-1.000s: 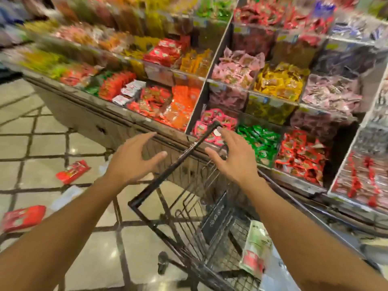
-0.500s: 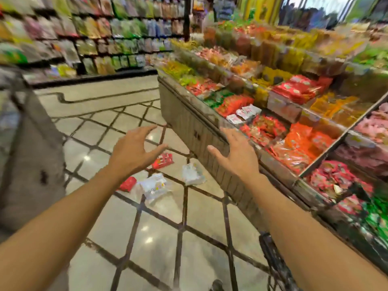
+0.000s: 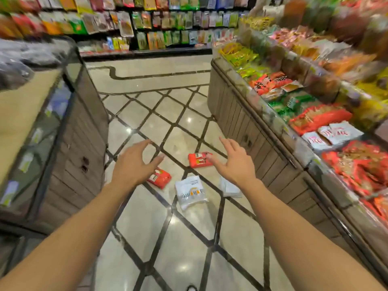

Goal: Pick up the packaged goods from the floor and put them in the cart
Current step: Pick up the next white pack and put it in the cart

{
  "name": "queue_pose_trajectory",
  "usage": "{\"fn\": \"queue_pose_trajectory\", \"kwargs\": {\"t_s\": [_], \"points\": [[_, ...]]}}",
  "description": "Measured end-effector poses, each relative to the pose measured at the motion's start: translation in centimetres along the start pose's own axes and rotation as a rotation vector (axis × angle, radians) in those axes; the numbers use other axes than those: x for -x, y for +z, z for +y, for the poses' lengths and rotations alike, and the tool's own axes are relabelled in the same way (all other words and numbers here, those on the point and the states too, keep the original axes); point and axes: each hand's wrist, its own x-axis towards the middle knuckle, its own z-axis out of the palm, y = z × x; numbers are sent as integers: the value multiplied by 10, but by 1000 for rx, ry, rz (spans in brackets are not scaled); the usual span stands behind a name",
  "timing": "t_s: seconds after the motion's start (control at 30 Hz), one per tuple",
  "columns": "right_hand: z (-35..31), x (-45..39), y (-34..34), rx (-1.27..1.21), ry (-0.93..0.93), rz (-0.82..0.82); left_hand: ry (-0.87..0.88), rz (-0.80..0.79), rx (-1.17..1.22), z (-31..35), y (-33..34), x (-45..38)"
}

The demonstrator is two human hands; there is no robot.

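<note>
Head view looks down a shop aisle with a pale tiled floor (image 3: 189, 238) crossed by dark diagonal lines. On the right runs a long display stand (image 3: 247, 131) whose bins are heaped with bright snack packets; on the left stands a second counter (image 3: 69, 143) with a glass-fronted edge, and a wall of hanging packets (image 3: 159, 22) closes the far end. No cart shows in this view.

Both bare forearms reach forward over the floor. The left hand (image 3: 132, 164) is spread, fingers apart and slightly curled, holding nothing. The right hand (image 3: 235, 164) is likewise spread wide and empty.

Four packaged goods lie on the tiles beyond the hands. A white packet (image 3: 190, 192) lies flat between the two arms. A red packet (image 3: 199, 160) lies farther off, partly behind the right thumb. A second red packet (image 3: 160, 177) lies just under the left hand's fingertips, apart from them. A clear packet (image 3: 230, 187) shows partly below the right wrist, near the stand's base.
</note>
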Motion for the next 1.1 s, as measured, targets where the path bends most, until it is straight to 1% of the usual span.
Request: {"fn": "queue_pose_trajectory", "kwargs": {"t_s": [0.1, 0.3, 0.43, 0.53, 0.6, 0.7, 0.8, 0.9, 0.97, 1.03, 1.1], "points": [[5, -52, 21, 9, 24, -57, -56, 4, 17, -25, 14, -43], [15, -131, 76, 57, 33, -112, -104, -34, 21, -66, 55, -121], [27, -170, 122, 112, 26, -140, -74, -24, -78, -99, 101, -165], [39, -197, 160, 140, 47, -170, -104, -99, -101, -128, 138, -199], [53, -214, 192, 187, 66, -209, -81, -131, -111, -149, 169, -219], [80, -230, 249, 240, 84, -277, -35, -179, -164, -185, 226, -241], [113, -241, 313, 268, 103, -343, 1, -240, -216, -226, 296, -253], [153, -252, 391, 251, 146, -386, 43, -266, -240, -269, 380, -260], [185, -257, 451, 260, 146, -426, 35, -294, -286, -298, 443, -261], [217, -261, 510, 300, 138, -498, 36, -353, -361, -325, 507, -258], [243, -265, 567, 337, 120, -559, 77, -425, -432, -351, 570, -252]]}}
